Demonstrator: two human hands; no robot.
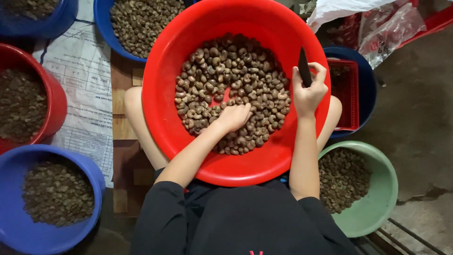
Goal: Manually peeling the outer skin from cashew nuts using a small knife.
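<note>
My left hand (234, 116) lies on top of the cashew nuts (226, 75) in the big red basin (165, 94) on my lap. My fingers are curled down into the pile, so I think they are closing on one nut, but I cannot see which one, or if I have it yet.

My right hand (307, 92) is up over the right side of the basin. It is shut tight on a small dark knife (304, 68), with the dark end sticking up past my fingers.

The nuts look small, hard and light. They are curved like little beans, so I think one would roll and slip if I pinched its ends. I would take it across its fat middle, between thumb and finger. The pile is loose and will slide when I dig.

Around me are more tubs of nuts: a green bowl (377, 208) by my right elbow and a blue basin (14, 217) at my left.
</note>
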